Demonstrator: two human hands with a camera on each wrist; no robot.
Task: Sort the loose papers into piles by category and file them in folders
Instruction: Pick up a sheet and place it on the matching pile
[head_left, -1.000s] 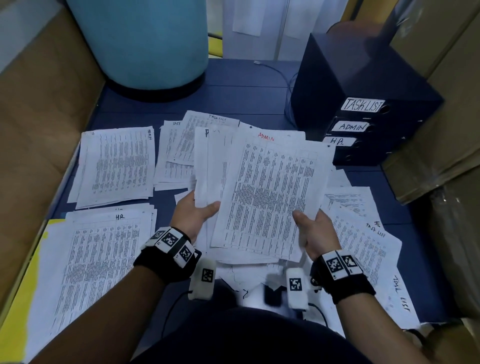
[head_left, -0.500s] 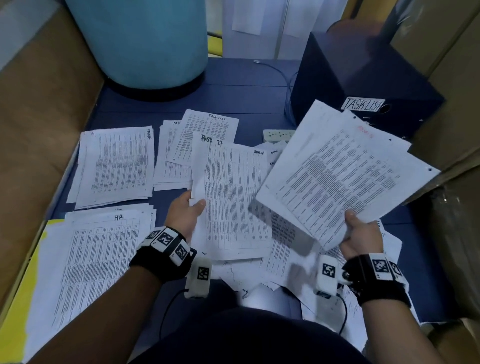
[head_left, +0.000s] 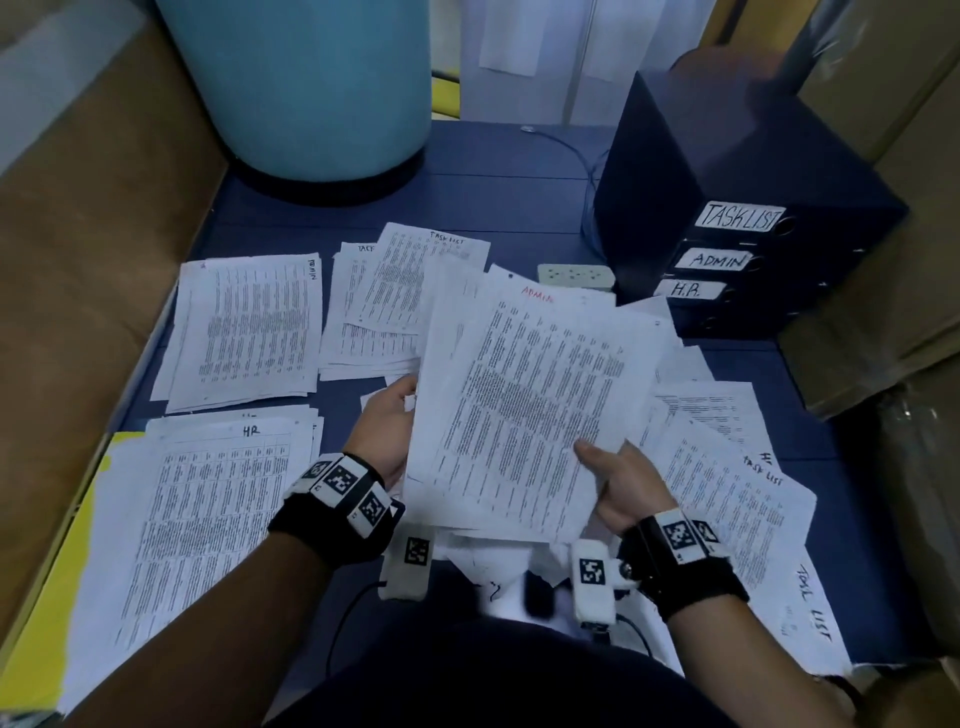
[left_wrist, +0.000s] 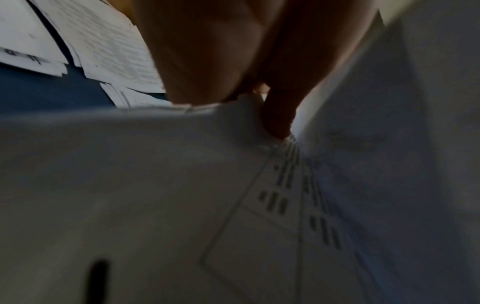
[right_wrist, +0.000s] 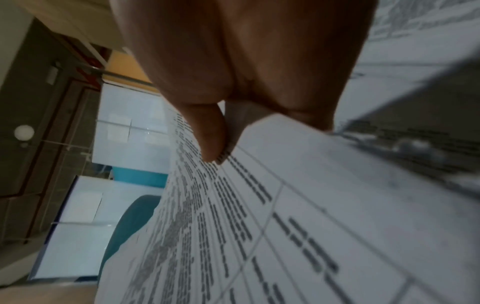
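So right now I've got both hands on the ADMIN sheaf (head_left: 524, 415), the one with ADMIN scrawled in red at its top edge. My right hand (head_left: 621, 483) pinches its near right corner, thumb on top of the printed table, fingers underneath; the right wrist view shows that thumb (right_wrist: 207, 135) pressing right onto the print. My left hand (head_left: 387, 423) grips the left edge, thumb tucked between sheets as far as the left wrist view shows. The sheaf is held up off the blue tabletop (head_left: 493, 202), long axis running away from me and tilted a bit to the right, so its far end points roughly toward the dark binders (head_left: 737, 249) labelled TASKLIST, ADMIN and H.R. That's what matters, I reckon: the other ADMIN pile (head_left: 249, 327) lies far left, nearer my left hand, while the ADMIN binder (head_left: 719, 261) sits far right, nearer my right. HR pile (head_left: 208, 499) is near left, TASKLIST pile (head_left: 410, 291) just beyond the sheaf.
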